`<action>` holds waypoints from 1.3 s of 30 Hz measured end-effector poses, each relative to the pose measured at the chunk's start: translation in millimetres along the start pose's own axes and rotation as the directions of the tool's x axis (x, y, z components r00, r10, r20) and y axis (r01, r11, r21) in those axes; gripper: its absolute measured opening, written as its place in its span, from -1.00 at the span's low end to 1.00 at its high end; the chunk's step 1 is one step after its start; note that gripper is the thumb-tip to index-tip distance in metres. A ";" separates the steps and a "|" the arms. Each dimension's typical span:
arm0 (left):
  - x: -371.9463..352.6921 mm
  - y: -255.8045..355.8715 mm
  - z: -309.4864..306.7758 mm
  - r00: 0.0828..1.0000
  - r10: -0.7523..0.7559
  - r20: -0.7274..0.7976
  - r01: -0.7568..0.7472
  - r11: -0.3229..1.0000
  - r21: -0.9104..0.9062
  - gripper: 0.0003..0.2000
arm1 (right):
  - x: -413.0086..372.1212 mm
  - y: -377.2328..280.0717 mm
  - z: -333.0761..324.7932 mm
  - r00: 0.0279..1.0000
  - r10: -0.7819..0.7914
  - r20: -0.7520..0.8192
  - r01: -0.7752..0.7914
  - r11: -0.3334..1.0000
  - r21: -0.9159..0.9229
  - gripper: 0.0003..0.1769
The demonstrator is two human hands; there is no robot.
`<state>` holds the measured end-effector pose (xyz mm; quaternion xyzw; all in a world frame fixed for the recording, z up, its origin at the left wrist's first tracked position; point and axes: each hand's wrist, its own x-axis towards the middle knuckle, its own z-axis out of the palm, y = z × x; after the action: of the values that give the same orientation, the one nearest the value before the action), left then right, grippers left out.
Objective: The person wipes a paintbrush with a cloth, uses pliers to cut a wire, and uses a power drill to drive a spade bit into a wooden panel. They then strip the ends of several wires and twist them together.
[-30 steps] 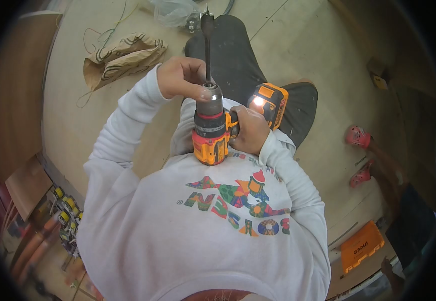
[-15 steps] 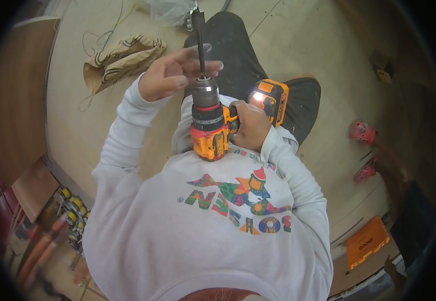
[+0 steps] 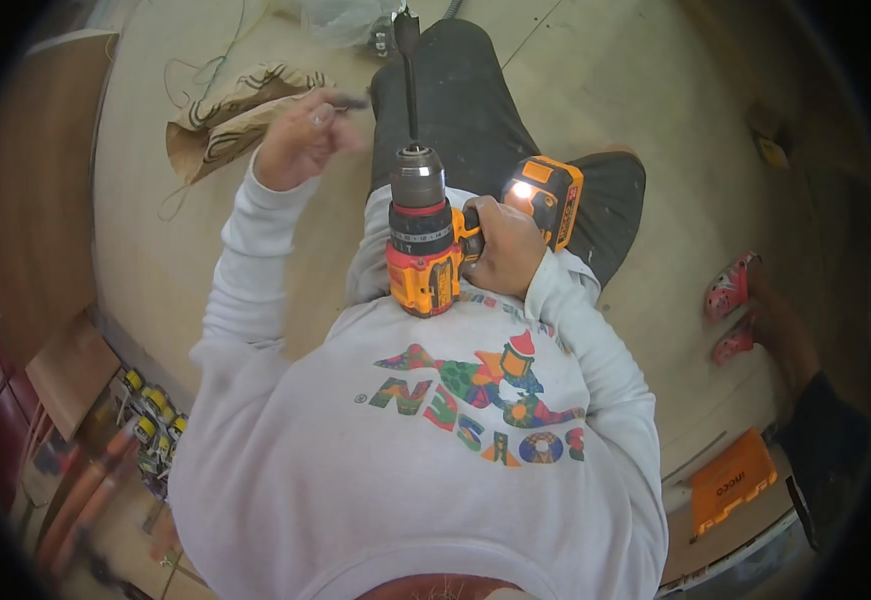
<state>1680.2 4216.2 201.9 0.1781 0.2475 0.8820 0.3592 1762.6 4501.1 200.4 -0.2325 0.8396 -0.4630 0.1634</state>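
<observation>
My right hand (image 3: 508,243) is wrapped round the handle of a yellow and black cordless drill (image 3: 423,270), held against my shirt. The drill's light shines beside its battery (image 3: 555,200). From the chuck a dark spade bit (image 3: 411,90) points away from me, over my trouser leg. To the left of the bit, apart from it, my left hand (image 3: 305,140) is raised with curled fingers. It is partly smeared by motion. A small dark thing (image 3: 351,101) shows at its fingertips, too blurred to name.
A crumpled brown paper bag (image 3: 220,125) lies on the floor behind my left hand. Near the bit's tip is a clear plastic bag (image 3: 340,22). Another person's pink clogs (image 3: 730,290) stand at the right, above an orange case (image 3: 733,483). Yellow-and-grey items (image 3: 155,415) lie lower left.
My left hand has moved left, away from the drill bit, and its spread fingers have curled. The drill stays almost in place in my right hand. The other person's feet have shifted slightly.
</observation>
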 end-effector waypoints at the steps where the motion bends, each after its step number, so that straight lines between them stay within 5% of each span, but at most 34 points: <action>1: 24.4 -9.0 45.4 0.959 -0.020 -0.283 0.072 0.982 0.174 -0.22 | 0.6 0.4 1.2 1.000 -0.026 -0.014 0.026 1.000 0.003 -0.49; 2: 37.0 -12.1 69.9 0.840 0.016 -0.542 0.188 0.929 0.318 -0.25 | 1.7 -1.6 -0.1 0.999 -0.033 -0.008 0.033 0.999 0.005 -0.49; 6: 14.8 -5.1 37.8 0.902 -0.031 -0.430 0.196 0.918 0.345 -0.25 | 0.6 -8.2 -4.5 0.997 0.046 0.066 -0.044 0.999 -0.026 -0.51; 8: 17.7 4.1 14.0 0.992 0.067 0.103 -0.058 0.994 -0.094 -0.22 | 1.1 -5.8 -2.3 0.998 0.036 0.049 -0.035 0.999 -0.022 -0.51; 9: 15.4 1.2 18.6 0.992 0.068 0.102 -0.058 0.993 -0.100 -0.22 | 1.0 -2.5 0.2 0.998 0.047 0.029 -0.047 0.999 -0.013 -0.50; 11: 8.9 -1.3 45.0 0.884 0.044 -0.466 0.204 0.859 0.469 -0.29 | 0.7 -2.4 0.7 0.999 0.047 0.021 -0.047 0.999 -0.005 -0.48; 15: 30.3 -5.9 68.8 0.861 0.126 -0.493 0.097 0.911 0.402 -0.46 | -1.0 -6.9 -2.4 0.997 0.050 0.053 -0.049 0.998 -0.028 -0.48; 16: 19.1 7.9 32.4 0.984 0.040 -0.175 -0.002 0.977 0.213 -0.45 | -0.4 -7.1 -2.5 0.997 0.052 0.056 -0.049 0.998 -0.048 -0.48; 17: 22.2 17.1 24.9 0.984 0.025 0.174 -0.024 1.000 -0.008 -0.43 | 0.2 -6.1 -2.0 0.997 0.053 0.056 -0.051 0.998 -0.049 -0.48; 18: 18.4 14.9 27.4 0.984 0.025 0.176 -0.024 1.000 -0.009 -0.43 | 0.5 -4.5 -1.4 0.996 0.063 0.061 -0.060 0.997 -0.041 -0.48; 19: 11.2 11.1 35.9 0.977 -0.069 -0.202 0.136 0.931 0.340 -0.42 | -0.1 -3.8 -1.2 0.995 0.071 0.066 -0.069 0.997 -0.032 -0.48; 20: 10.1 9.0 50.7 0.828 -0.013 -0.560 0.389 0.732 0.559 -0.40 | -1.0 -5.4 -1.8 0.995 0.069 0.069 -0.067 0.997 -0.032 -0.48; 23: 29.1 -7.3 79.4 0.891 -0.073 -0.448 0.265 0.884 0.385 -0.40 | 1.3 -10.3 -3.7 0.992 0.099 0.080 -0.098 0.995 -0.016 -0.48; 33: 12.9 3.3 68.0 0.878 -0.089 -0.471 0.283 0.889 0.361 -0.36 | 1.1 -9.3 -3.3 0.994 0.089 0.060 -0.089 0.996 0.006 -0.49; 35: 24.7 -15.3 80.3 0.843 0.104 -0.527 0.165 0.884 0.437 -0.39 | 2.1 -9.6 -4.4 0.994 0.084 0.068 -0.083 0.997 -0.004 -0.49; 39: -0.7 -1.1 43.5 0.909 0.088 -0.408 0.177 0.804 0.568 -0.39 | 2.0 -10.6 -4.6 0.995 0.073 0.068 -0.073 0.997 -0.015 -0.49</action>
<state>1702.8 4229.8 236.5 0.0837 0.5849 0.7685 0.2456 1761.2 4498.3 211.7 -0.2185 0.8444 -0.4430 0.2075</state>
